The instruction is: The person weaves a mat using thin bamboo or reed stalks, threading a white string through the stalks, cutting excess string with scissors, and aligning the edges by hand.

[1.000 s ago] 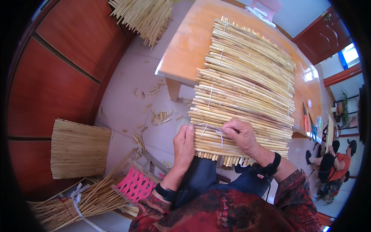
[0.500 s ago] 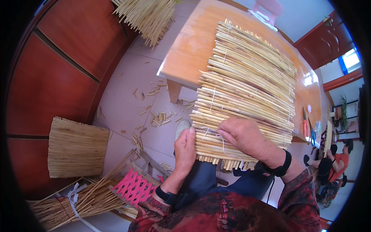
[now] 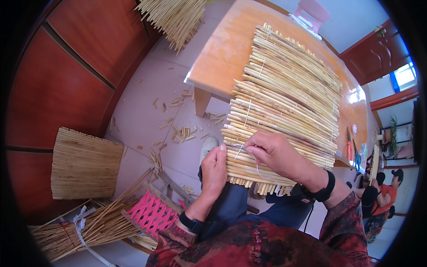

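A mat of pale reed stalks (image 3: 284, 100), tied in rows with white string, lies over the table, its near end hanging past the edge above my lap. My left hand (image 3: 214, 171) grips the mat's left border near that end, thumb on top. Close beside it, my right hand (image 3: 271, 151) is closed in a pinch on thin white string (image 3: 258, 170) over the stalks. From those fingers the string trails down to the mat's near edge. A short tied stretch of string shows between the two hands; the exact fingertip contact is partly hidden.
The wooden table (image 3: 222, 49) carries red-handled pliers (image 3: 349, 149) and blue-handled scissors (image 3: 357, 162) on the right. Cut reed pieces (image 3: 182, 132) litter the floor. A finished-looking reed panel (image 3: 86, 164) leans on the cabinet (image 3: 58, 89); a reed bundle (image 3: 89, 227) lies below. Another person (image 3: 387, 196) sits far right.
My right hand has shifted slightly left across the mat, closer to my left hand, and the string near its fingers lies differently. My left hand keeps its hold. The whole view has shifted a little.
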Available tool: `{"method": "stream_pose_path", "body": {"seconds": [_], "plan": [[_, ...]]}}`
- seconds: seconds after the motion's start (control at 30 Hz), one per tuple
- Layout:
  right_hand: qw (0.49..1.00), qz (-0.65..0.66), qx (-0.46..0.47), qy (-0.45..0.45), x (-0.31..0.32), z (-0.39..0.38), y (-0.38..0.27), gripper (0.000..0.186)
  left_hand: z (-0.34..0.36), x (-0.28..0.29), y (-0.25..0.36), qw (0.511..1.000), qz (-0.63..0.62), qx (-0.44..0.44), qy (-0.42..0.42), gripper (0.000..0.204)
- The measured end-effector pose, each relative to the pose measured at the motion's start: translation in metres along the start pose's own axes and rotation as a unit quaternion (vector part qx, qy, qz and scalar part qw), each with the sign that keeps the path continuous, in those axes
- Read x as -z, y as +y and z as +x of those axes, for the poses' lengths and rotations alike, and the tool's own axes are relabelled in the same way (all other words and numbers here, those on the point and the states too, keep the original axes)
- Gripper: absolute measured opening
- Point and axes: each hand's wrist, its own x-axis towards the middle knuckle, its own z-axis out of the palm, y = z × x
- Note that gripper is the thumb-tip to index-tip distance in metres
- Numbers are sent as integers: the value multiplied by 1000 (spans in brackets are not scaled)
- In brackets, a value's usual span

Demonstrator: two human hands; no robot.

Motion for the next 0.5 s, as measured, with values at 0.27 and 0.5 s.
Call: {"method": "stream_pose_path", "body": {"seconds": [0.27, 0.5], "plan": [[996, -83, -26, -24, -7, -8, 18, 12, 0, -2, -5, 1000, -18, -21, 2, 36], [981, -185, 17, -59, -3, -3, 12, 15, 0, 1, -2, 999, 21, -25, -5, 35]]}}
